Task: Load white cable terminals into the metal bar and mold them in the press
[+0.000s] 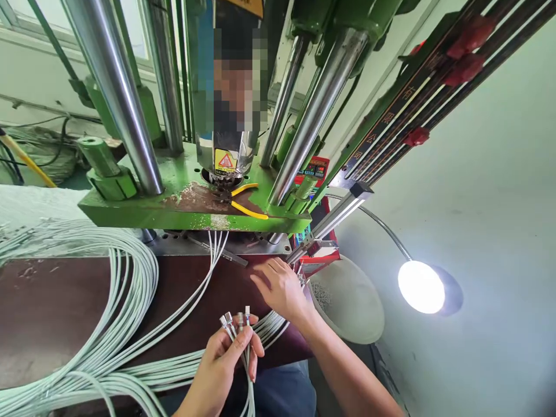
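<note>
Near the bottom centre, my left hand (228,359) is closed around several white cables whose metal connectors (228,319) stick up above the thumb. My right hand (280,284) lies above and to the right, palm down over the table's edge, fingers stretched out toward the press; nothing shows in it, though its underside is hidden. Several thin white cables (211,255) run from under the green press plate (182,217) down to the left. A large looped bundle of white cables (134,289) covers the left of the dark table (47,313).
Yellow-handled pliers (249,215) lie on the green plate among steel columns (117,98). A metal arm (332,217) and red control box (319,263) stand right, near a pale round basin (356,301) and lit lamp (421,286). A metal strip (234,258) touches the table's back.
</note>
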Motion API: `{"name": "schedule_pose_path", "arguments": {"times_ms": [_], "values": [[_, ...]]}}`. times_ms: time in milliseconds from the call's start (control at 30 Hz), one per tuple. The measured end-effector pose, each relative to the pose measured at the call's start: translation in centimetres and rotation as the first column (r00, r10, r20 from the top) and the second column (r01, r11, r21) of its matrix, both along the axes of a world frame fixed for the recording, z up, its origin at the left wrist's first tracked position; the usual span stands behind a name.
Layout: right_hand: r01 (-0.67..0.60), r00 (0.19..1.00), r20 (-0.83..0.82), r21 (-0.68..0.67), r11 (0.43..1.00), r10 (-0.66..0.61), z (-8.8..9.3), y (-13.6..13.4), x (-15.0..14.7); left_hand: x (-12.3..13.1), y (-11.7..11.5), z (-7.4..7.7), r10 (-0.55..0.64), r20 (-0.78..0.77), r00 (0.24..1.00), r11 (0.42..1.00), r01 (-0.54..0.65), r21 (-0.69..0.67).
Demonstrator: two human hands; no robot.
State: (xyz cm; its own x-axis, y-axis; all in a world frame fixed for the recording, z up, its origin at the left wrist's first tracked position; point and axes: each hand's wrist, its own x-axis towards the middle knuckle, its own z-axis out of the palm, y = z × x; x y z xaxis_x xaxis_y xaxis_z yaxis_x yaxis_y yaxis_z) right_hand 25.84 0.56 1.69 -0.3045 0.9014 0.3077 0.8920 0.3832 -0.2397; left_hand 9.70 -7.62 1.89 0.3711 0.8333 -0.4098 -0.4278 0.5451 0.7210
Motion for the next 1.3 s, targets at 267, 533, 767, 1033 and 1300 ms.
{"name": "schedule_pose_path", "arguments": {"times_ms": [267, 533, 767, 1033, 1300], "values": [[0.035, 0.997, 0.081, -0.274, 0.961, -0.014, -0.1, 6.2, -8.1, -0.8, 0.5, 0.8, 0.033, -0.046, 0.998, 0.999, -0.034, -0.004], [0.115, 0.980, -0.094, -0.442, 0.890, -0.173, 1.4, 0.5, -2.2, -0.6, 0.4, 0.1, 0.006, -0.021, 1.000, 1.000, -0.006, 0.023], [-0.183, 0.701, -0.634, -0.602, 0.777, -0.327, 4.4, -6.8, 2.8, 2.2, 0.2, 0.7, -0.153, -0.194, 0.969, 0.979, 0.176, 0.105], [-0.257, 0.667, -0.636, -0.686, 0.681, -0.389, 3.8, -6.9, 3.5, 3.7, -0.3, 1.6, -0.232, -0.287, 0.929, 0.947, 0.283, 0.152], [-0.281, 0.556, -0.712, -0.646, 0.710, -0.429, 3.5, -6.4, 2.7, 4.0, -0.8, 1.3, -0.238, -0.316, 0.918, 0.941, 0.299, 0.161]]}}
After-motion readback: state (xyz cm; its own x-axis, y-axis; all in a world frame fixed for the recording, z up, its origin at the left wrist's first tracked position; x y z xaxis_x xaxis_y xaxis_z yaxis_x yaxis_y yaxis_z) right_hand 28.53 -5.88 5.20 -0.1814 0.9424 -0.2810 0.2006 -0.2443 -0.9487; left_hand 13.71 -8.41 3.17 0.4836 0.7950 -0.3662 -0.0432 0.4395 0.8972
